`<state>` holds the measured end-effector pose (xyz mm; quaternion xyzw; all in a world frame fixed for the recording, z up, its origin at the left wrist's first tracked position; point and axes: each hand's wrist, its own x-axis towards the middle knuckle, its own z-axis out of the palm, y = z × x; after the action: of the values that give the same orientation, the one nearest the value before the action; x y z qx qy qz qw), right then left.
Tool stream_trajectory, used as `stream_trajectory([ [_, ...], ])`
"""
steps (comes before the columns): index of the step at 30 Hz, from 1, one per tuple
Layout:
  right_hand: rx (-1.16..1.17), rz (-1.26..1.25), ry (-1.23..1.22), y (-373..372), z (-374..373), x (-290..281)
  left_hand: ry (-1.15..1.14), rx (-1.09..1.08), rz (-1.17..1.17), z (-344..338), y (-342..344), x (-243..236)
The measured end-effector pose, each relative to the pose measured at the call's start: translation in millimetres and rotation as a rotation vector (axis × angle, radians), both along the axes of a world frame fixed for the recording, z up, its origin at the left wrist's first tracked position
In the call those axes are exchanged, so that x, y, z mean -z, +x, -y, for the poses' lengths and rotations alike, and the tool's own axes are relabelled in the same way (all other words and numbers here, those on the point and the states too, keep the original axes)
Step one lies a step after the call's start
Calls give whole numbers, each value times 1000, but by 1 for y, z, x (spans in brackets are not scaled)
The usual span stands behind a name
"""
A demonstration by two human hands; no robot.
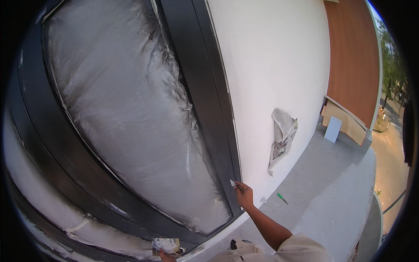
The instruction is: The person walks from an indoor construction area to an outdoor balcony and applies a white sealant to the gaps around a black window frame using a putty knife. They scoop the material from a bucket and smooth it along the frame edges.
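Grey floor (301, 196) runs along the foot of a white wall (266, 65), part of it in shade and part in brighter light. To the left of the wall stands a dark frame (196, 70), its wide opening covered by cloudy, wrinkled plastic sheeting (122, 109). My right grip (243, 194) is closed around a small scraper (232, 182), its pale blade pointing up and left over the frame's right upright, near the lower right corner; whether the blade touches the surface I cannot tell. My left grip (167, 256), only partly in view, pinches a small picture card (170, 245) by its lower edge, below the frame's bottom rail, and the card has whitish patches on its face. A crumpled printed paper sheet (283, 135) is against the wall, above its lower edge. Near that edge, to the right of my right forearm, a green-handled tool (282, 198) lies on the floor. At the floor's far end, a pale blue board (333, 129) leans before a tan sheet (345, 120), beneath a reddish-brown panel (352, 61). Trees (391, 56) show outside.
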<state>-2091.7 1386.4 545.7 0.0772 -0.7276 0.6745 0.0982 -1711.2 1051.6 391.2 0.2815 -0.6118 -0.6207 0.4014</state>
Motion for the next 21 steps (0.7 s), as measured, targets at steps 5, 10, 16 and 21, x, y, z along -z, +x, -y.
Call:
stream_trajectory([
  [5, -160, 52, 255, 73, -1, 18, 487, 149, -226, -80, -13, -67],
  [10, -457, 169, 311, 136, -8, 51, 452, 204, -114, -120, -20, -105],
  [16, -466, 195, 313, 136, -14, 55, 490, 239, -85, -149, -37, -132],
  [21, -353, 226, 180, 94, -24, 38, 504, 256, -29, -154, -50, -131],
])
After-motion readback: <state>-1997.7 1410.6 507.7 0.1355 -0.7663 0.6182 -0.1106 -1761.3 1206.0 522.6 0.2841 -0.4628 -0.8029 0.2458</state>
